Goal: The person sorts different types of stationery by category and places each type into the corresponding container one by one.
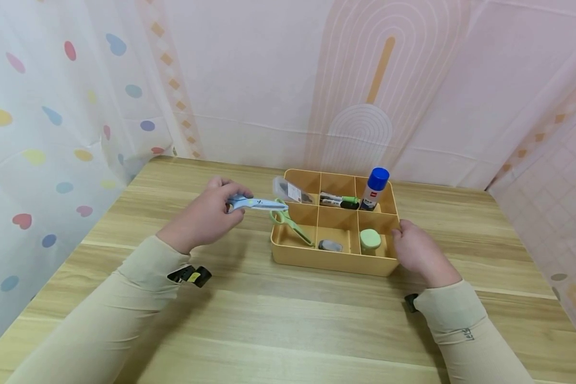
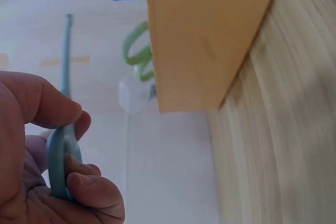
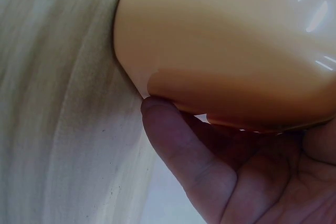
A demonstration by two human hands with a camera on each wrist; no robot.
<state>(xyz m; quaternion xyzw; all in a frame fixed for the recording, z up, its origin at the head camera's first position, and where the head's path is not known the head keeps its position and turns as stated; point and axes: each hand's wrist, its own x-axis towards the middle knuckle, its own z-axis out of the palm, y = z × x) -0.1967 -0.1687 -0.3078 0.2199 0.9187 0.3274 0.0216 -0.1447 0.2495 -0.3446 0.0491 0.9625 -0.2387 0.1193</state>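
Observation:
My left hand (image 1: 208, 216) holds a pair of light blue scissors (image 1: 261, 204) by the handles, fingers curled through and around them. The blades lie together and point right, their tips overlapping the left rim of a yellow-orange divided organizer box (image 1: 336, 265). In the left wrist view the scissors (image 2: 66, 61) stand out past the fingertips, apart from the box wall (image 2: 205, 40). At the box's right end, my right hand (image 1: 420, 248) grips the side wall; the right wrist view shows its fingers (image 3: 178, 145) bent against the smooth plastic (image 3: 220, 40).
Green scissors (image 1: 297, 230) lean in the front left compartment. A grey oval item (image 1: 330, 246) and a pale green lidded container (image 1: 370, 239) sit beside them. Behind are a clear plastic case (image 1: 290, 190), several markers (image 1: 338, 200) and a blue-capped glue stick (image 1: 375, 188). Curtains border the wooden table (image 1: 288, 325).

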